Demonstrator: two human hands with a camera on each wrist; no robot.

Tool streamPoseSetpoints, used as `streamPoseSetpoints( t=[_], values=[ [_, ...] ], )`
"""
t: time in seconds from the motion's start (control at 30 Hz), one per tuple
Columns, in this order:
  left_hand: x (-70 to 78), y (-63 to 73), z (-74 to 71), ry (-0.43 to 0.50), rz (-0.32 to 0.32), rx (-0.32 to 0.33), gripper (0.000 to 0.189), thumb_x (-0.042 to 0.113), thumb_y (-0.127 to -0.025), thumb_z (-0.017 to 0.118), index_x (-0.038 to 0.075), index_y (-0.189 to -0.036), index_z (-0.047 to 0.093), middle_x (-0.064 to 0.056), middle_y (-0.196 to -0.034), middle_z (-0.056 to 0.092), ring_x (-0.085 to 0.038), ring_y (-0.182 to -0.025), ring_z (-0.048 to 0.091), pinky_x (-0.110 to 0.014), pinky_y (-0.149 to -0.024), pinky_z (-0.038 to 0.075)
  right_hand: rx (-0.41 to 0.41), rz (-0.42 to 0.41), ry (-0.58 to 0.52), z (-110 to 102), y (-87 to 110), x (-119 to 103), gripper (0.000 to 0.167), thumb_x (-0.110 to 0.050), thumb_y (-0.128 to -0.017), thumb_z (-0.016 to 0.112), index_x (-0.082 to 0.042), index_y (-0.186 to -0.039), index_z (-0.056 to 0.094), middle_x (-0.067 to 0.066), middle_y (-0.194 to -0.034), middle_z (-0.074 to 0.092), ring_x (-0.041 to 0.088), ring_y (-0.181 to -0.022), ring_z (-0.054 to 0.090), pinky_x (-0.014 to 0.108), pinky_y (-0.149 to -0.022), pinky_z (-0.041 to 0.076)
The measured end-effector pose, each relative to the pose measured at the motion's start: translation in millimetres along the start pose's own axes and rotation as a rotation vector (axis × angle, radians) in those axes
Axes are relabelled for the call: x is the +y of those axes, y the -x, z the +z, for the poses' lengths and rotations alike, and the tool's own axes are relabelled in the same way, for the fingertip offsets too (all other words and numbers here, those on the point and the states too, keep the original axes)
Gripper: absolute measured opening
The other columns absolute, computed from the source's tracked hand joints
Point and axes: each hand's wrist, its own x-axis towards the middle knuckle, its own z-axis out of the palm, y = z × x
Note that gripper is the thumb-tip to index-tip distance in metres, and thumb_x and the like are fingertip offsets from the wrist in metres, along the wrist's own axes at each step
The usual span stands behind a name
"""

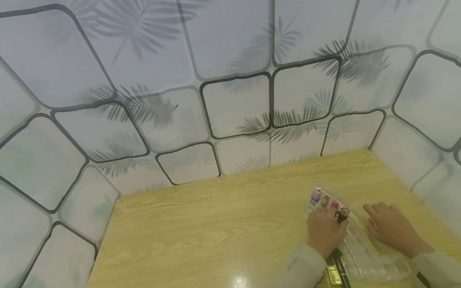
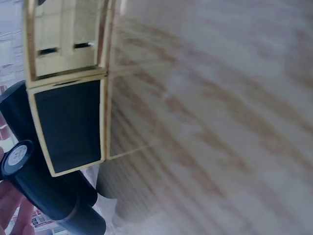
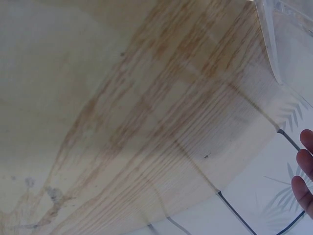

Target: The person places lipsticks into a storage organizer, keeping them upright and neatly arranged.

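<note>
A clear plastic organizer (image 1: 356, 247) with many small compartments lies slantwise on the table. Its far end holds several small cosmetics, among them a pink-topped tube (image 1: 334, 204). My left hand (image 1: 323, 231) is over that end, thumb and fingers around a dark lipstick tube (image 1: 342, 215). Below this hand lie a gold-framed case (image 1: 334, 275) and a slim black tube (image 1: 342, 271). In the left wrist view, fingers (image 2: 14, 208) show beside a black tube (image 2: 41, 181) with a round label. My right hand (image 1: 394, 229), fingers extended, is at the organizer's right side and holds nothing.
The wood-grain table (image 1: 206, 237) extends far to the left of the hands. Patterned white sheeting (image 1: 235, 107) rises behind the table and along both sides. The organizer's near end (image 1: 398, 269) lies close to the right sleeve (image 1: 439, 267).
</note>
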Motion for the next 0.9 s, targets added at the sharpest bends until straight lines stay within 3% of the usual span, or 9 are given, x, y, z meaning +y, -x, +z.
streamPoseSetpoints(
  t=[0.17, 0.33, 0.6, 0.73, 0.9],
  values=[
    [-1.9, -0.4, -4.2, -0.004, 0.001, -0.018, 0.032, 0.053, -0.062, 0.078, 0.024, -0.066, 0.064, 0.015, -0.052, 0.058, 0.002, -0.044, 0.042, -0.01, -0.045, 0.021, 0.002, 0.003, 0.0, -1.1, -0.9, -0.8, 0.036, -0.015, -0.066, 0.053, 0.007, -0.094, 0.059, 0.012, -0.067, 0.057, 0.023, -0.057, 0.049, 0.038, -0.049, 0.041],
    [-4.6, 0.8, -11.1, 0.024, -0.01, -0.067, 0.03, 0.05, -0.065, 0.078, 0.023, -0.069, 0.066, 0.015, -0.055, 0.06, 0.002, -0.046, 0.044, -0.01, -0.047, 0.025, -0.006, 0.003, -0.008, -3.1, -2.2, -2.9, 0.034, -0.015, -0.068, 0.052, 0.007, -0.093, 0.059, 0.01, -0.066, 0.057, 0.02, -0.056, 0.047, 0.036, -0.049, 0.041],
    [-16.2, 13.2, -28.0, 0.072, -0.087, -0.229, 0.025, 0.036, -0.072, 0.07, 0.018, -0.088, 0.066, 0.008, -0.072, 0.059, -0.004, -0.063, 0.05, -0.015, -0.057, 0.036, 0.004, 0.005, -0.004, 1.1, 0.0, -1.4, 0.034, -0.017, -0.077, 0.041, 0.006, -0.093, 0.058, 0.009, -0.064, 0.056, 0.018, -0.054, 0.045, 0.034, -0.047, 0.039],
    [-21.0, 23.1, -39.3, 0.126, -0.149, -0.359, 0.03, 0.03, -0.075, 0.067, 0.014, -0.101, 0.064, 0.005, -0.083, 0.062, -0.005, -0.071, 0.052, -0.016, -0.066, 0.041, 0.011, 0.002, 0.003, 0.4, 0.4, 0.0, 0.035, -0.019, -0.079, 0.037, 0.006, -0.093, 0.058, 0.009, -0.064, 0.056, 0.018, -0.054, 0.044, 0.032, -0.047, 0.037],
    [-25.9, 35.0, -52.2, 0.103, -0.249, -0.524, 0.038, 0.034, -0.077, 0.066, 0.013, -0.108, 0.06, 0.004, -0.085, 0.055, -0.006, -0.074, 0.047, -0.018, -0.068, 0.04, -0.003, 0.002, -0.001, 0.2, 0.3, 0.1, 0.032, -0.018, -0.077, 0.043, 0.006, -0.093, 0.058, 0.01, -0.065, 0.057, 0.019, -0.055, 0.046, 0.033, -0.047, 0.038]
  ],
)
